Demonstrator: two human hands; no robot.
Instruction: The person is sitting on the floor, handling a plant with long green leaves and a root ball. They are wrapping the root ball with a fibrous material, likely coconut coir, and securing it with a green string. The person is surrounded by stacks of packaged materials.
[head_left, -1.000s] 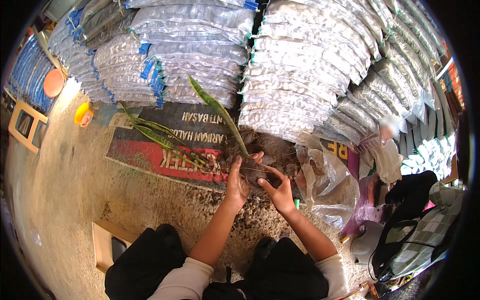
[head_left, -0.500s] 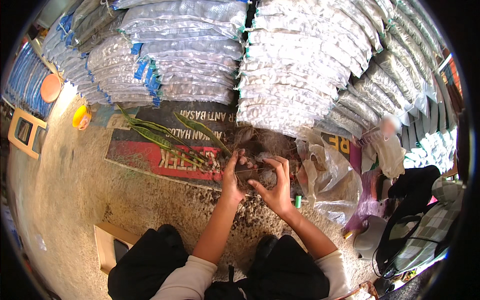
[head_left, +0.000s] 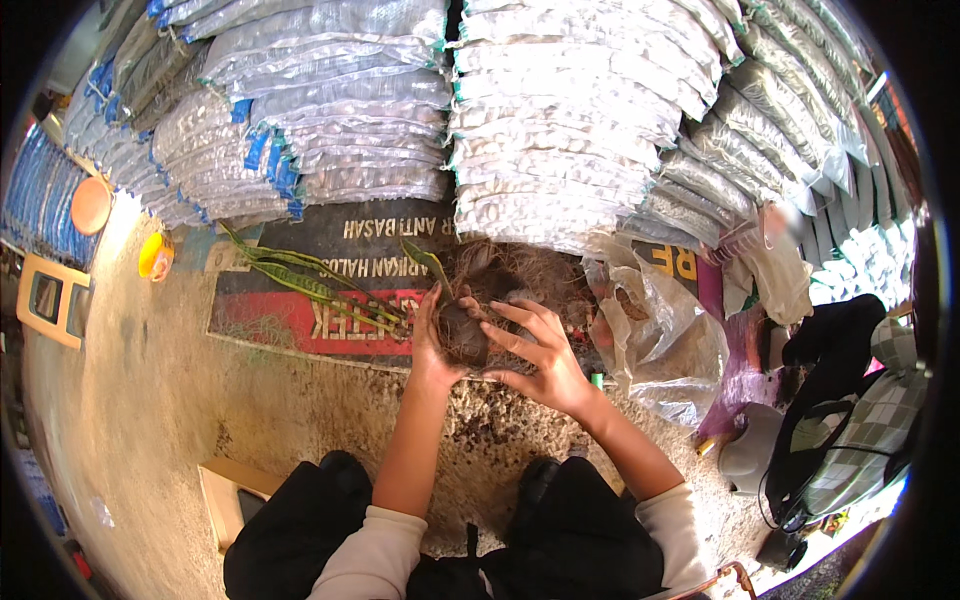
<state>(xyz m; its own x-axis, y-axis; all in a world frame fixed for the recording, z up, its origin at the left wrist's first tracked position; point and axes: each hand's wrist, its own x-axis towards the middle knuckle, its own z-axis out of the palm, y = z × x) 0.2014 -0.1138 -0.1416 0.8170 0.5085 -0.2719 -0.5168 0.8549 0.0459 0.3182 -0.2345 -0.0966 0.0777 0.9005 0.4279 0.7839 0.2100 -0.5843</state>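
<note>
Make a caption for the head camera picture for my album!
Left hand cupping a brown, fibrous clump, right hand spread beside it, green leaves nearby.

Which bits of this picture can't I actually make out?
All in the head view:
- Underside of the dark root ball: hidden by the ball itself and the left hand.
- Whether the right hand touches the ball: its fingertips overlap the edge, too small to tell.
- Tops of the stacked bags: cut off by the upper edge.
- Part of the tan stool: hidden by the black trouser leg.
</note>
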